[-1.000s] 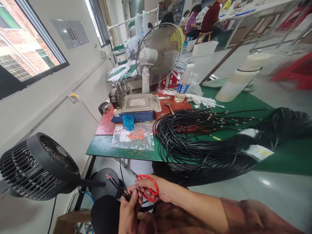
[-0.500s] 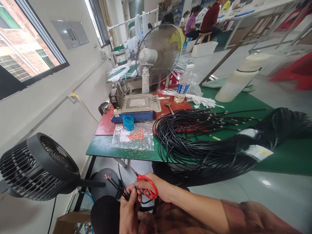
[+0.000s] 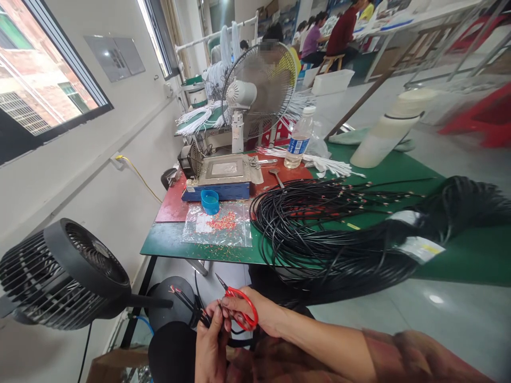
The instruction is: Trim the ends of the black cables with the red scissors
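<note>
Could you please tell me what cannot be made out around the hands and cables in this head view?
- Left hand: its palm faces away and the lower edge crops it.
- Red scissors: right hand covers the handles.
- Cable ends: too small to read.
- Black cable bundle: right edge crops it.

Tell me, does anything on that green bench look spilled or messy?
Yes. Small red bits lie scattered over a clear plastic bag by the blue cup, some strewn onto the green table edge. The black cable bundle sprawls loose, loops hanging past the front edge. Nothing looks broken.
</note>
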### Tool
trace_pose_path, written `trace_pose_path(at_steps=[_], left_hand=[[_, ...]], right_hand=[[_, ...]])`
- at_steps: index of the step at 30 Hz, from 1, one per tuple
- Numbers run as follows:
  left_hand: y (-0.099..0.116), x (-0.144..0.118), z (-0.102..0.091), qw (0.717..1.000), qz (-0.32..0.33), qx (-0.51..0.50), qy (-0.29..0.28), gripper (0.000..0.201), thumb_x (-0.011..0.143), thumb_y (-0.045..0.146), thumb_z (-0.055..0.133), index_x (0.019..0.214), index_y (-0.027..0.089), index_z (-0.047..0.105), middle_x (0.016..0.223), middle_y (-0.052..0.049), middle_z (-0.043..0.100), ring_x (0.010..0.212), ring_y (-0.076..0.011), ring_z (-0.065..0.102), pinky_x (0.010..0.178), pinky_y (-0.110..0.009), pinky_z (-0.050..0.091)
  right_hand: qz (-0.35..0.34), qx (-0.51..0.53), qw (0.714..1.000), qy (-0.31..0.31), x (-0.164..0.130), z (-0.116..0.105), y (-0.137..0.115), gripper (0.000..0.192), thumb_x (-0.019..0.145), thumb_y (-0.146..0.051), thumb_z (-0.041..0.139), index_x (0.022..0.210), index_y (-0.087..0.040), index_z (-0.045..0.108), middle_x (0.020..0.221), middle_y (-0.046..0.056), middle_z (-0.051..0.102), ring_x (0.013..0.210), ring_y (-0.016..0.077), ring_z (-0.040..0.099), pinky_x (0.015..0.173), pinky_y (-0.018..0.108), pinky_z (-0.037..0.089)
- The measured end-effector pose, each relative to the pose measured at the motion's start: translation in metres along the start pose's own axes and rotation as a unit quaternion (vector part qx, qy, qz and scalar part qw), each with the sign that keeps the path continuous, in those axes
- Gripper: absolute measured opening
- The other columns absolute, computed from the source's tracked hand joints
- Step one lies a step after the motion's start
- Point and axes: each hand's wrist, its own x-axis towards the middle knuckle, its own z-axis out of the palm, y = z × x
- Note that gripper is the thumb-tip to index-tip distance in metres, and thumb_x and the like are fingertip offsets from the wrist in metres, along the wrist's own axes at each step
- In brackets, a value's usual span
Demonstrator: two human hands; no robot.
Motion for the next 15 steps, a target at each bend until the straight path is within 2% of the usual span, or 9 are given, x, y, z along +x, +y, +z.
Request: trace_pose_path(at_steps=[8, 11, 13, 15], left_hand=[[0.0005, 0.0009, 0.0006, 1.0, 0.0, -0.009, 0.003, 0.014, 0.066, 0.029, 0.062, 0.067, 0.018, 0.052, 0.064, 0.005, 0.05, 0.059, -0.002, 0.045, 0.062, -0.015, 0.044], [0.0009, 0.0026, 0.0012, 1.0, -0.005, -0.014, 0.007, 0.016, 0.065, 0.029, 0.063, 0.066, 0.018, 0.053, 0.065, 0.005, 0.052, 0.06, -0.0024, 0.046, 0.063, -0.016, 0.045], [0.0006, 0.0047, 0.0016, 1.0, -0.009, -0.014, 0.008, 0.017, 0.064, 0.03, 0.063, 0.067, 0.017, 0.053, 0.065, 0.004, 0.053, 0.059, -0.0025, 0.048, 0.059, -0.014, 0.044], [-0.0008, 0.0076, 0.0004, 0.999, -0.017, -0.023, 0.022, 0.017, 0.064, 0.03, 0.063, 0.07, 0.016, 0.054, 0.062, 0.005, 0.051, 0.051, 0.0003, 0.043, 0.047, -0.01, 0.036]], right_hand=[[0.016, -0.018, 1.0, 0.011, 0.0004, 0.0005, -0.0038, 0.045, 0.065, -0.056, 0.061, 0.063, -0.011, 0.055, 0.043, -0.006, 0.042, 0.037, 0.0032, 0.032, 0.037, 0.017, 0.023], [0.009, -0.036, 0.999, 0.005, 0.0014, 0.0005, -0.0025, 0.046, 0.068, -0.058, 0.057, 0.066, -0.012, 0.055, 0.046, -0.004, 0.045, 0.039, 0.0042, 0.032, 0.038, 0.018, 0.022], [-0.026, -0.088, 0.996, 0.019, 0.0016, -0.0004, -0.0009, 0.048, 0.073, -0.059, 0.051, 0.066, -0.012, 0.056, 0.051, -0.002, 0.049, 0.042, 0.005, 0.033, 0.041, 0.018, 0.023], [-0.107, -0.214, 0.969, 0.068, 0.001, -0.0028, 0.0011, 0.046, 0.077, -0.055, 0.048, 0.062, -0.012, 0.055, 0.055, -0.001, 0.05, 0.046, 0.0063, 0.036, 0.045, 0.02, 0.025]])
